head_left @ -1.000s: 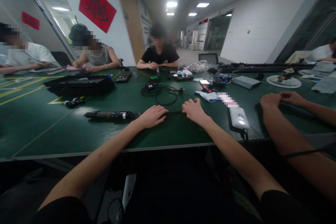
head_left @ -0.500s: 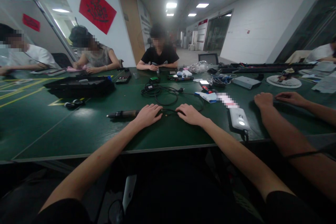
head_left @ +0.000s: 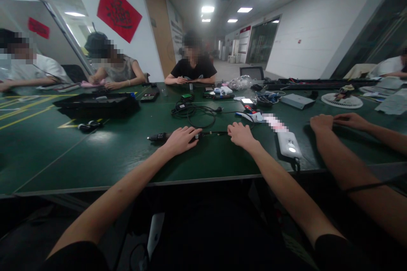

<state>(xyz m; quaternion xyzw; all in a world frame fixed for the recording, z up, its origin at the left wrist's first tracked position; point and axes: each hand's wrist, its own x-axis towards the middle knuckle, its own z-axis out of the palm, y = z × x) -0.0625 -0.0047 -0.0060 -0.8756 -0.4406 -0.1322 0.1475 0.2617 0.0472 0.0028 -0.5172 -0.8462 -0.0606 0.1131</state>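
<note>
A dark, corded electric screwdriver (head_left: 156,137) lies on the green table, its narrow tip pointing left. My left hand (head_left: 180,140) is closed over its body, palm down. From the tool's rear end a thin black cord (head_left: 216,133) runs right. My right hand (head_left: 241,135) has its fingers curled at this cord and grips it. Behind both hands rests a loosely coiled black cable (head_left: 190,112) with a plug at its right end.
A black tray (head_left: 95,103) stands at the left, with small black items (head_left: 90,126) before it. Rightward are a white device (head_left: 288,144), a blue-and-white packet (head_left: 249,117) and a fan part (head_left: 341,100). A neighbour's hands (head_left: 321,122) rest at the right; other people sit opposite.
The screwdriver has slid right under my left hand, showing its rear end. My right hand has moved right, its fingers now curled in, and the cord between the hands is straighter.
</note>
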